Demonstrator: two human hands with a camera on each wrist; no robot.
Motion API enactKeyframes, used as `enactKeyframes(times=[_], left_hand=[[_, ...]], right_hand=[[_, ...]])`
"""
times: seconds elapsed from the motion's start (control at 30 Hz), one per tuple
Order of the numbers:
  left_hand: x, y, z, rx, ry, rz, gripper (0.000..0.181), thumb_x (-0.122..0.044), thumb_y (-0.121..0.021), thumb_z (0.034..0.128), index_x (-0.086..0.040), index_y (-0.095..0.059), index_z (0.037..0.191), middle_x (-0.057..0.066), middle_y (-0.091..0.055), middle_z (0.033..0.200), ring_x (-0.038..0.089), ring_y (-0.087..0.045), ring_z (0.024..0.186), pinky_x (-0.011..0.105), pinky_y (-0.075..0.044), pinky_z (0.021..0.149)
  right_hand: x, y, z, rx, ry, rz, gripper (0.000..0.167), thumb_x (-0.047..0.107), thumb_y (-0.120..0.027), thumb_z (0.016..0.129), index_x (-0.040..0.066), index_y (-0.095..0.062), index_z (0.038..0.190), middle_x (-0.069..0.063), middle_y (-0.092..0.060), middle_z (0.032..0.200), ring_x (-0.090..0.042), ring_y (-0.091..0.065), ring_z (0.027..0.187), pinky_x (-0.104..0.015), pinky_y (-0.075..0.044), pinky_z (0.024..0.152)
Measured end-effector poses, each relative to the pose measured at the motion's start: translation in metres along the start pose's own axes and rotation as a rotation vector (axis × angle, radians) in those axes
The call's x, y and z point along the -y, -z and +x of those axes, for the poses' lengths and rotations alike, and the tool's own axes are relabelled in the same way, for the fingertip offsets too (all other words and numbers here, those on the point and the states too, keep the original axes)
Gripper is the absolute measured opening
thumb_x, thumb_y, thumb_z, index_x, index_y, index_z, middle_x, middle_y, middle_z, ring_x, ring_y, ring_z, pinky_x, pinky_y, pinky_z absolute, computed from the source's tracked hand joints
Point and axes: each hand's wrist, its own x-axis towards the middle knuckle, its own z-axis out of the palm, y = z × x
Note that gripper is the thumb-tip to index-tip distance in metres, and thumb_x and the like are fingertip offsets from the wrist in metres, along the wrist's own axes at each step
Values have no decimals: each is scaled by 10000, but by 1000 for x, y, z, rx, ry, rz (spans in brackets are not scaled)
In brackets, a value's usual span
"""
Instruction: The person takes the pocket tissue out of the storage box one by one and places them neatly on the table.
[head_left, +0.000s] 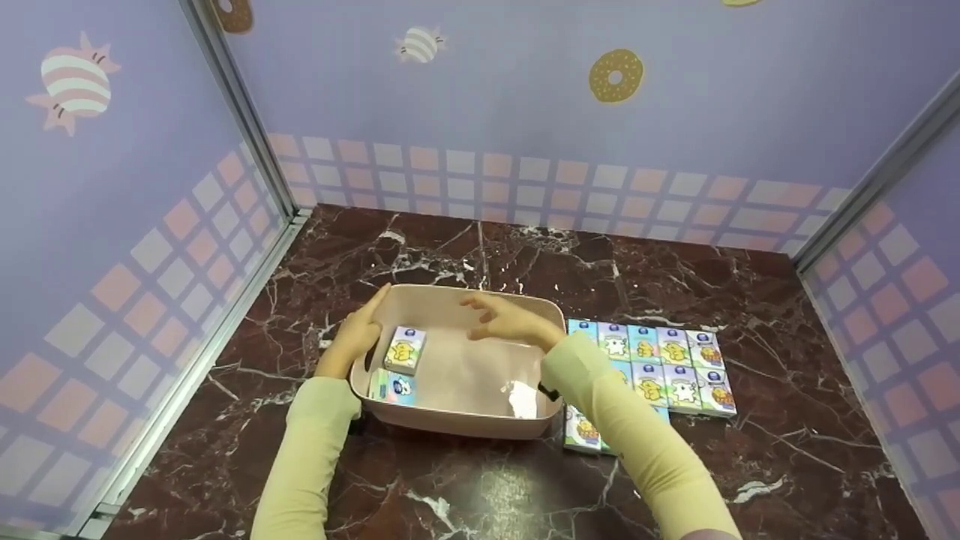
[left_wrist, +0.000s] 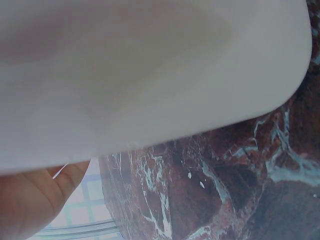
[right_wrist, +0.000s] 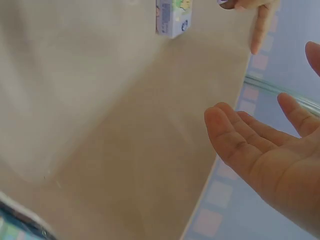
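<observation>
A pale pink plastic basin [head_left: 465, 425] with a hole in its left end stands on the marble surface. My left hand [head_left: 355, 339] holds its left rim, one finger stretched along the edge. In the left wrist view the basin wall [left_wrist: 160, 85] hides most of that hand's fingers. Over the basin's right half hovers my right hand [head_left: 510, 321], fingers spread and loosely bent, holding nothing. Inside, at the left, a small cartoon-printed pack [head_left: 405, 351] leans near the wall. Another blue-and-green pack [head_left: 397, 388] lies in the near left corner.
Several more cartoon-printed packs [head_left: 679, 386] lie in close rows right of the basin, partly hidden by my right sleeve. Purple printed panels [head_left: 510, 97] enclose the dark red marble surface [head_left: 787, 465] at the back and both sides.
</observation>
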Motion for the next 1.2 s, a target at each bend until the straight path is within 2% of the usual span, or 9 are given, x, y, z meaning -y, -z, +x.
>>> enactKeyframes(times=[0.2,0.33,0.43,0.57,0.67,0.77,0.93,1.0,1.2], left_hand=[[-1,1,1,-2,-9,-6,709,25,-367,781,-241,-200,1416,213,-409,1320,351,-464,874,482,-364,826],[-1,2,1,1,-19,-3,708,24,-366,779,-230,-195,1418,210,-378,1346,363,-472,969,510,-350,885],[-1,2,1,-6,-21,1,706,23,-377,773,-218,-208,1415,216,-391,1335,364,-481,951,511,-359,864],[-3,4,1,-9,-19,-9,698,21,-382,777,-219,-220,1412,221,-412,1316,357,-474,881,506,-372,826],[-3,4,1,-2,-17,-15,701,23,-378,781,-229,-213,1414,217,-406,1323,350,-472,888,505,-371,841],[-2,3,1,-2,-20,-13,703,24,-377,777,-227,-214,1413,226,-414,1312,349,-471,873,500,-374,833],[-2,1,2,-12,-27,-9,697,21,-380,771,-219,-230,1409,234,-435,1290,349,-477,845,499,-382,814],[-2,0,1,-10,-24,-14,703,26,-375,772,-226,-224,1411,231,-428,1298,346,-474,859,502,-377,829],[1,0,-1,-7,-30,-19,697,26,-375,777,-218,-222,1412,231,-437,1289,337,-469,842,491,-377,812]], right_hand=[[6,-19,16,72,-8,-80,549,140,-620,762,121,-438,1279,-177,-381,1352,-347,-404,1190,-453,-356,947],[10,-32,26,167,20,-127,535,89,-607,761,41,-440,1268,-185,-415,1327,-369,-391,1200,-443,-349,960],[13,-41,34,233,42,-148,536,45,-589,759,-1,-427,1267,-199,-424,1319,-361,-383,1212,-438,-353,959],[18,-52,41,288,47,-168,558,-5,-573,743,-15,-412,1277,-185,-425,1326,-347,-374,1224,-423,-338,979],[20,-59,45,310,54,-250,581,1,-570,732,12,-414,1291,-127,-429,1339,-340,-386,1219,-399,-330,990],[21,-66,48,340,51,-268,608,-5,-553,720,28,-400,1307,-108,-410,1358,-327,-367,1236,-391,-306,1008],[18,-78,50,397,15,-154,639,-52,-535,695,-2,-368,1310,-155,-350,1388,-301,-295,1285,-398,-240,1046],[16,-82,49,405,-13,-150,639,-44,-560,698,5,-372,1307,-157,-354,1384,-278,-305,1284,-389,-248,1044],[6,-88,49,455,-176,-131,637,20,-553,746,118,-346,1340,-161,-360,1378,-285,-337,1262,-493,-343,946]])
